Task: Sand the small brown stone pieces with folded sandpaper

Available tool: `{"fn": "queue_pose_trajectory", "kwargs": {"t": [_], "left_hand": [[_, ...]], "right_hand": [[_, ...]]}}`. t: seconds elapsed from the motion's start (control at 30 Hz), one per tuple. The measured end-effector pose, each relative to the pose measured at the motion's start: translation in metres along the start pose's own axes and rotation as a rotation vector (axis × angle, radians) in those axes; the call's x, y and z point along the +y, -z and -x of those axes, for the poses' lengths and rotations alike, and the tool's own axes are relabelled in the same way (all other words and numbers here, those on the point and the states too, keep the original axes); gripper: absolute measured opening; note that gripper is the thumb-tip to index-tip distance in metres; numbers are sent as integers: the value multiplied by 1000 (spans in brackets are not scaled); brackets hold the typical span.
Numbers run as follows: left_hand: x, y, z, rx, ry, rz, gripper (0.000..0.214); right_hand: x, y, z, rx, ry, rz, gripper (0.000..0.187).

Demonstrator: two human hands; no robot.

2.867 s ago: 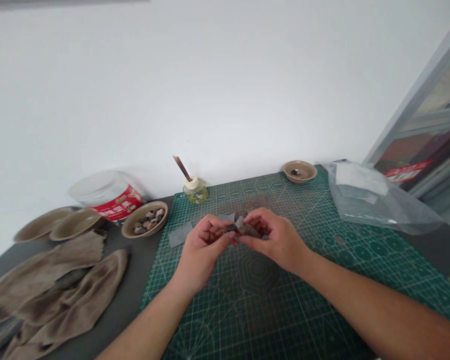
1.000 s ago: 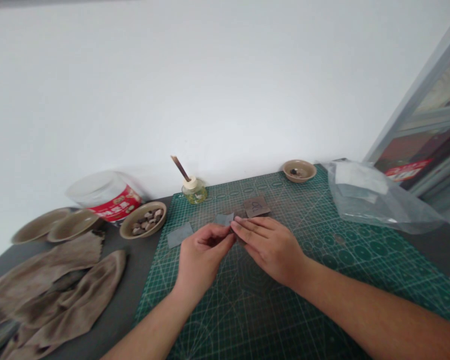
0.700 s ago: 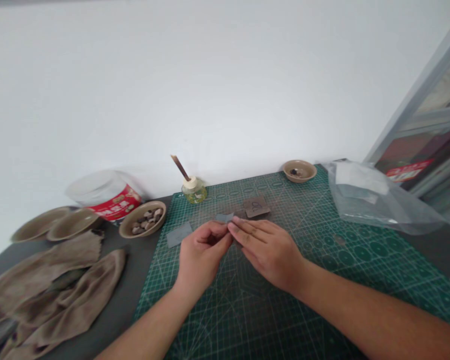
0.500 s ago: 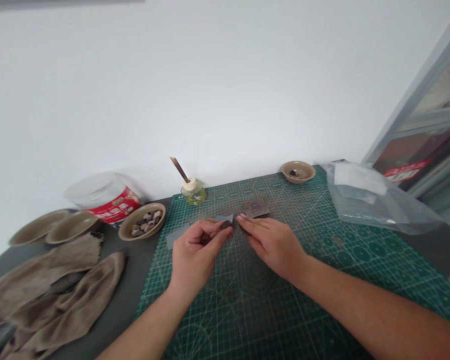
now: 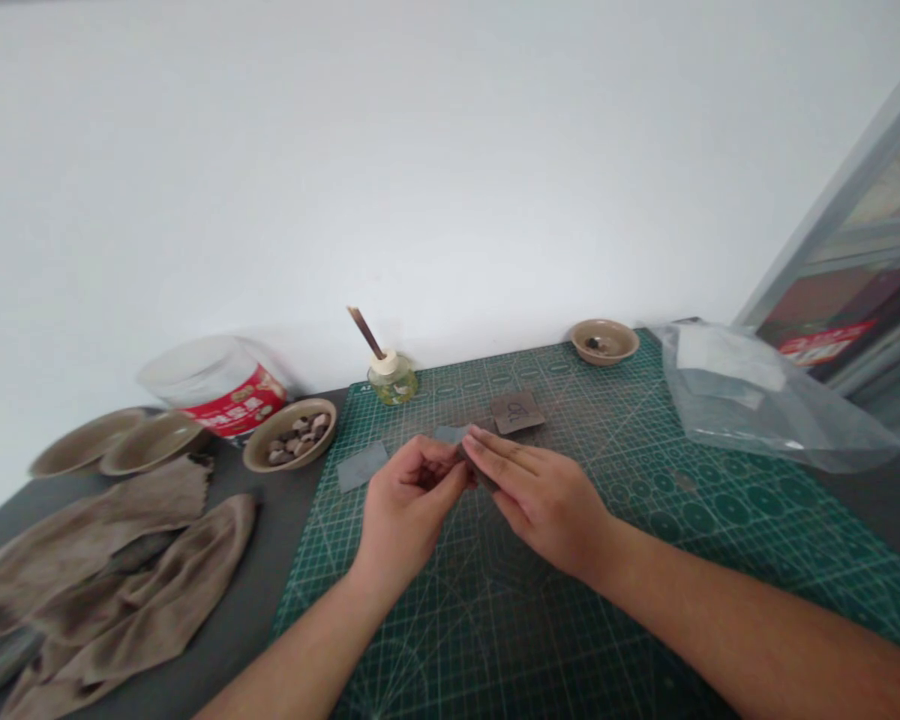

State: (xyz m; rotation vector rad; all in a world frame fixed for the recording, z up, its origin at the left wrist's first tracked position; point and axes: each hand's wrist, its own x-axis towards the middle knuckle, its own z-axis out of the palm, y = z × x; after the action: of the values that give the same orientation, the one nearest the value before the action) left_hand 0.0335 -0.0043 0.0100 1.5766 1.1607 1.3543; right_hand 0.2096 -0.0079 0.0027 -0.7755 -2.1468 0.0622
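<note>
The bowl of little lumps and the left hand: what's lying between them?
In the head view, a flat grey piece lies on the green mat between the bowl and the left hand.

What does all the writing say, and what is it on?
"A2", probably, at the far left corner of the green mat; it's tiny, so I'm not certain.
Dark marks on the brown square: perhaps a number, but too unclear to read.
White writing on the tub's red label: too blurred to read.
White writing on the red patch at the far right: too blurred too.
</note>
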Motion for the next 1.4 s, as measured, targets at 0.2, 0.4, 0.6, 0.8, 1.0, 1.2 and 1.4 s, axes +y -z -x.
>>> {"fn": "queue_pose_trajectory", "kwargs": {"t": [0.2,0.4,0.6,0.8,1.0,1.2,1.4], "left_hand": [[-3,-1,1,4,-36,67,10],[1,-2,3,24,-76,105,11],[5,-1,5,42,-85,117,15],[5,-1,5,-18,-45,182,22],[6,-1,2,-76,34,186,19],[1,2,1,-77,-1,-99,9],[3,1,6,-86,44,-94,9]], "right_hand": [[-1,2,1,18,-7,-20,51],[-2,1,2,10,-52,-93,50],[7,1,2,-41,-178,-99,49],[7,4,1,9,-262,-147,47],[6,5,1,57,-270,-145,48],[-4,6,1,30,-71,-82,48],[-2,3,3,-22,-80,-39,48]]}}
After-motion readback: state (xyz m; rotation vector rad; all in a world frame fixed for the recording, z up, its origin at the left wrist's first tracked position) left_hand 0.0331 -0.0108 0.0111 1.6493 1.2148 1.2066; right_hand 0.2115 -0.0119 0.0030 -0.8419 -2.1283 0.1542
